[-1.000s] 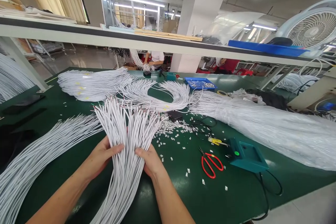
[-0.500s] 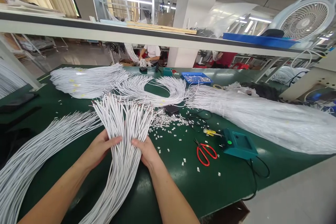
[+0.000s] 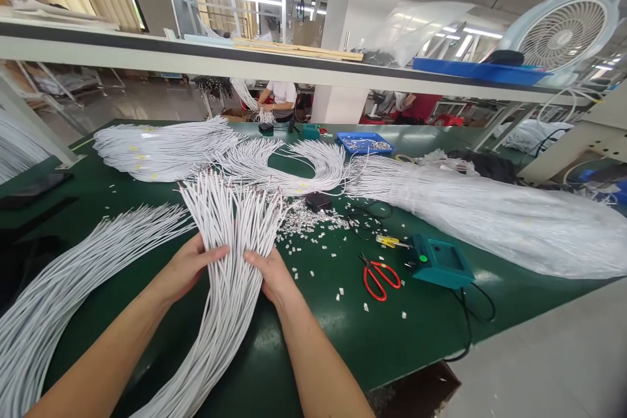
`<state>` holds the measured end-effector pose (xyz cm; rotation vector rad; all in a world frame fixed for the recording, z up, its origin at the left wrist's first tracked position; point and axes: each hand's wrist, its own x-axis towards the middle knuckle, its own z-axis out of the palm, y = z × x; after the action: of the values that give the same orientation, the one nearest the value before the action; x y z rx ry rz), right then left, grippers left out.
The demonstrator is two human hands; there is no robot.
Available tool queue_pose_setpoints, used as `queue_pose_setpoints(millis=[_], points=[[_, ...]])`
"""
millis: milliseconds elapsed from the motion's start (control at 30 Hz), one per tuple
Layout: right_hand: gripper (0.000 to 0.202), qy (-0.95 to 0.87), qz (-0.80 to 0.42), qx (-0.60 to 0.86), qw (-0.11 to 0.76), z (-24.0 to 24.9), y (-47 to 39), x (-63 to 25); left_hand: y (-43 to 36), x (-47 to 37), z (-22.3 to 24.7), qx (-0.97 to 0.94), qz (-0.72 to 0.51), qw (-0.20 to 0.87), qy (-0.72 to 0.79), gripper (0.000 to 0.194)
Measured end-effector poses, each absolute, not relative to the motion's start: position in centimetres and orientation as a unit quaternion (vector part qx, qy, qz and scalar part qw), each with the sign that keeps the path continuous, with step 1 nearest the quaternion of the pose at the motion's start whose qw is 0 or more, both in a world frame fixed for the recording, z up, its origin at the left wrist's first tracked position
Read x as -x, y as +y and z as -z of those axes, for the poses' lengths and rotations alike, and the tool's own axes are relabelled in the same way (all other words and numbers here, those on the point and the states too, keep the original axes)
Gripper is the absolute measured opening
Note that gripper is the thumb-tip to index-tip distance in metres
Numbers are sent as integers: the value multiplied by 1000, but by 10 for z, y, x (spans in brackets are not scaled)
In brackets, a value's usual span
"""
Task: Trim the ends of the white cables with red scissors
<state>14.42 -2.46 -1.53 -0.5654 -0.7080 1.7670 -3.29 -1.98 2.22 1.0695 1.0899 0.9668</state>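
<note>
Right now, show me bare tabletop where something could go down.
Widest patch: green tabletop between the right forearm, the red-handled pliers and the near edge. A narrower strip separates the left forearm from the curved cable bundle. Crowded: beyond the held cable bundle, with coiled cables and small scattered pieces.

- One view recorded: your head-worn camera looks forward and down across the green table (image 3: 323, 346).
- Your left hand (image 3: 186, 268), your right hand (image 3: 274, 277) and the white wire bundle (image 3: 228, 281) sit at close range, left of centre.
- Coverage is wide, slightly tilted: the shelf (image 3: 196, 57) crosses beyond, the fan (image 3: 563, 36) stands far right, and the pillar (image 3: 365, 6) rises behind.
</note>
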Motion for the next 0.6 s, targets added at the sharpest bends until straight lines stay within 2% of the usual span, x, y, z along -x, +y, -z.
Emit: queue_pose_setpoints(millis=[400,600], points=[[59,-320,-739,255,534,16,-19,-149,-15,32,-28,-456,-445,652,411,43],[61,-315,-740,268,531,15,-19,-150,-16,33,-26,-453,-445,667,391,39]])
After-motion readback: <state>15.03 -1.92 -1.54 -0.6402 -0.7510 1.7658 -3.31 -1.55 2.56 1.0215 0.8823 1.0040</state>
